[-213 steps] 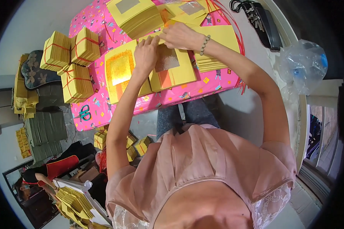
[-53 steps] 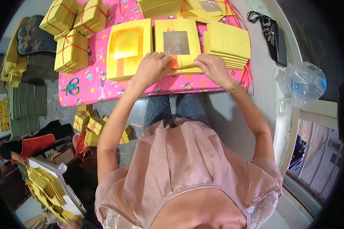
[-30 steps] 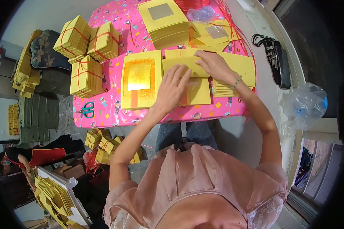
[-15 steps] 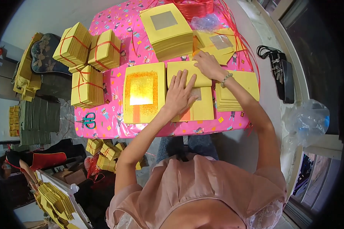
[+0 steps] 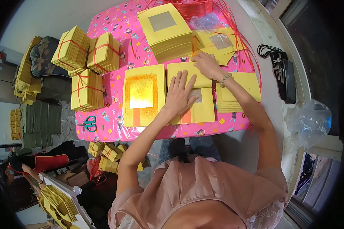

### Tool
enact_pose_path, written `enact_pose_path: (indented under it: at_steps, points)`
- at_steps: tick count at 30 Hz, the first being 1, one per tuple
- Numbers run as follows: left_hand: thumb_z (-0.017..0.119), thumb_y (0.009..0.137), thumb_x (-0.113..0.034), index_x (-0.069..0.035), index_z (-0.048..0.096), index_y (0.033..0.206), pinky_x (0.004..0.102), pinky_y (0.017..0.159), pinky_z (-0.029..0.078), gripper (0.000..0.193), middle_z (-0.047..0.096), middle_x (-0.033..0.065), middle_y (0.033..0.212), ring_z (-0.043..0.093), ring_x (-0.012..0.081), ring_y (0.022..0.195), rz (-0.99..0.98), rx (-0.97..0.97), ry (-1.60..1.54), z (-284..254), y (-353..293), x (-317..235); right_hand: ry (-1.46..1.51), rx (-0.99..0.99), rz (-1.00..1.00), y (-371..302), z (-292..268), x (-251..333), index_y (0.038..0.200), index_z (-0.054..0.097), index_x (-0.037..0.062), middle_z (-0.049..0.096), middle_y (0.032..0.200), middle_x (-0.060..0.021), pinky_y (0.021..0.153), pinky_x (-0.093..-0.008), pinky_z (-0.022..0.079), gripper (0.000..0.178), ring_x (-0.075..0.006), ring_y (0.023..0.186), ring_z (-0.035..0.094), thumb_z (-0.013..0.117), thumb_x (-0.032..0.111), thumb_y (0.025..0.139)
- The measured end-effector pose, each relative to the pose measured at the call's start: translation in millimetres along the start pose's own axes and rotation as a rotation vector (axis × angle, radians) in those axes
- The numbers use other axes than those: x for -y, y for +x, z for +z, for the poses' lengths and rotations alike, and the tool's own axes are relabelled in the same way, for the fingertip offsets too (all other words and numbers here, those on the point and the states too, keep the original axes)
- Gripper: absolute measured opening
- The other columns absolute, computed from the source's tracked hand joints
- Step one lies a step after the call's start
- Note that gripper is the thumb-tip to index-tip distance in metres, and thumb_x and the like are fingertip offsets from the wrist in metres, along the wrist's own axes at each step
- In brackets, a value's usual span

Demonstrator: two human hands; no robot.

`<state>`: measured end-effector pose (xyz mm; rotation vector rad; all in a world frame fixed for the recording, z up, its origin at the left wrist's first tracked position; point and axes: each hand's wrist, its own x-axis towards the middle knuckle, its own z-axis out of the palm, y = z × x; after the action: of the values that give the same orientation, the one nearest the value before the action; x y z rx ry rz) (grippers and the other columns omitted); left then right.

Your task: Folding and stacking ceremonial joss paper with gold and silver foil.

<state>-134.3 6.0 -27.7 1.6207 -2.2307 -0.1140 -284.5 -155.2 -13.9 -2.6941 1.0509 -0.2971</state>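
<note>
A folded yellow paper sheet [image 5: 204, 80] lies in front of me, its upper part a flap doubled over; a small clear window and an orange strip show on the lower part. My left hand [image 5: 181, 91] rests flat on it with fingers stretched out. At the flap's far edge, the bent fingers of my right hand [image 5: 208, 66] are drawn together on the paper; their undersides are hidden. Left of the sheet lies a yellow paper stack [image 5: 128, 97], its top bearing a shiny gold square within an orange border. A lower stack of folded yellow paper [image 5: 244, 86] sits under my right forearm.
A tall yellow paper stack [image 5: 170, 45] stands at the back. Bundles tied with red string [image 5: 86, 89] and green-handled scissors [image 5: 90, 123] are on the left of the pink tablecloth [image 5: 114, 82]. Red strands [image 5: 237, 34] trail along the far right. Another person's arm [image 5: 30, 173] shows at lower left.
Both hands keep nearly the same places on the folded sheet; the fingers of my right hand shift slightly. The whole view has tilted a little, so the table sits lower in it.
</note>
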Motion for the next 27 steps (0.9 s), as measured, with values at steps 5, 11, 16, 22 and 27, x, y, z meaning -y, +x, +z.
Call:
enact_pose_path:
  at_steps: [5, 11, 16, 22, 27]
  points:
    - [0.058, 0.09, -0.046, -0.011, 0.027, 0.152, 0.0557, 0.115, 0.022, 0.078, 0.026, 0.0283, 0.152, 0.025, 0.0469, 0.14, -0.018, 0.016, 0.001, 0, 0, 0, 0.048, 0.017, 0.032, 1, 1, 3, 0.11, 0.064, 0.0082, 0.058, 0.111, -0.0129, 0.089, -0.0451, 0.038, 0.022, -0.0322, 0.106, 0.055, 0.059, 0.02, 0.092]
    - [0.06, 0.087, -0.048, -0.01, 0.032, 0.15, 0.057, 0.113, 0.024, 0.079, 0.029, 0.0301, 0.15, 0.027, 0.0489, 0.138, -0.004, -0.031, -0.017, 5, 0, 1, 0.018, 0.037, 0.037, 3, 0, 2, 0.109, 0.064, 0.0086, 0.058, 0.111, -0.0127, 0.09, -0.0454, 0.037, 0.023, -0.0322, 0.106, 0.055, 0.058, 0.023, 0.092]
    - [0.055, 0.089, -0.054, -0.01, 0.03, 0.152, 0.0567, 0.114, 0.02, 0.08, 0.025, 0.03, 0.152, 0.022, 0.0495, 0.141, -0.002, 0.003, -0.014, 6, 1, 3, -0.009, 0.084, 0.042, 9, -11, 5, 0.11, 0.063, 0.0087, 0.059, 0.11, -0.0111, 0.091, -0.0462, 0.038, 0.025, -0.0306, 0.108, 0.055, 0.059, 0.025, 0.091]
    - [0.053, 0.087, -0.062, -0.011, 0.028, 0.152, 0.0567, 0.115, 0.019, 0.087, 0.024, 0.0307, 0.153, 0.02, 0.0507, 0.142, 0.005, 0.016, 0.0, 11, -1, 6, -0.008, -0.118, -0.099, -2, -51, 24, 0.102, 0.063, 0.008, 0.063, 0.097, -0.0104, 0.079, -0.0428, 0.045, 0.023, -0.0313, 0.095, 0.06, 0.063, 0.026, 0.088]
    - [0.053, 0.086, -0.064, -0.011, 0.031, 0.151, 0.0576, 0.114, 0.019, 0.087, 0.023, 0.0296, 0.154, 0.02, 0.0513, 0.141, 0.013, 0.02, 0.03, 14, -2, 7, 0.014, 0.506, -0.056, -27, -48, 45, 0.081, 0.061, 0.0034, 0.061, 0.067, -0.0137, 0.062, -0.0456, 0.045, 0.024, -0.0361, 0.07, 0.061, 0.071, 0.025, 0.081]
